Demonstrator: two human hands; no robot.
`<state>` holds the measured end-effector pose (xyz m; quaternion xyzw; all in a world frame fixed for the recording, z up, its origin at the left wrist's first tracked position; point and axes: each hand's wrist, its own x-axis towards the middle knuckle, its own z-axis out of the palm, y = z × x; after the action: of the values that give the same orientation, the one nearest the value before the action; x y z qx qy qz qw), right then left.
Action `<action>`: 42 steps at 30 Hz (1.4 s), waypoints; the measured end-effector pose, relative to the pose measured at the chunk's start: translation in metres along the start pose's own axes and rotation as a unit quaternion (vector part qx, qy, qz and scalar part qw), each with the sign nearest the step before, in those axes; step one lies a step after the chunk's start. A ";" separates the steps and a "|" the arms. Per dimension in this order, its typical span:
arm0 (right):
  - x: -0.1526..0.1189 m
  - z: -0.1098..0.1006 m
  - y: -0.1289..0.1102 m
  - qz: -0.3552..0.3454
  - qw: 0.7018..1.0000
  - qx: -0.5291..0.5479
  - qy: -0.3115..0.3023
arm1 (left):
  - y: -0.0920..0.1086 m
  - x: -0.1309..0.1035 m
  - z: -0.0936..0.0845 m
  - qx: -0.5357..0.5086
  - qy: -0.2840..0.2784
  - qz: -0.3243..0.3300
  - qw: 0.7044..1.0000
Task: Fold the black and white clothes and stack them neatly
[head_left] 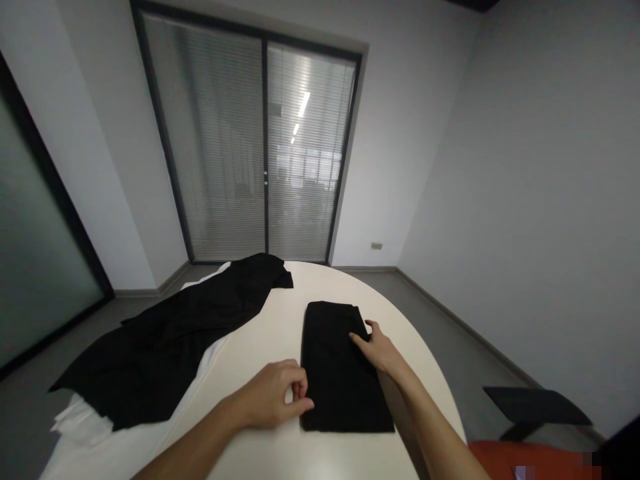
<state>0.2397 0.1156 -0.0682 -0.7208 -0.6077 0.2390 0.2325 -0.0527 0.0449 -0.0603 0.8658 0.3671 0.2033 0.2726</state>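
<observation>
A black garment folded into a neat rectangle [336,373] lies on the white table [270,333] in front of me. My left hand [274,395] rests at the rectangle's near left edge, fingers curled, thumb and fingertips touching the cloth's edge. My right hand [379,347] lies flat on the rectangle's right side, fingers spread across the fabric.
A heap of unfolded black cloth [170,340] spreads over the table's left half, with white fabric [83,420] under it at the near left. A dark chair [537,405] stands at the right. Glass doors with blinds [260,147] close the far wall.
</observation>
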 end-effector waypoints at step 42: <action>0.175 -0.074 0.062 0.084 0.953 -0.250 0.148 | -0.044 0.006 0.005 0.103 0.084 -0.027 0.991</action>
<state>0.3595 0.2753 -0.0600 -0.8314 -0.5443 -0.0111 0.1116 -0.0695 0.0732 -0.0909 0.8589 0.4308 0.2294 0.1554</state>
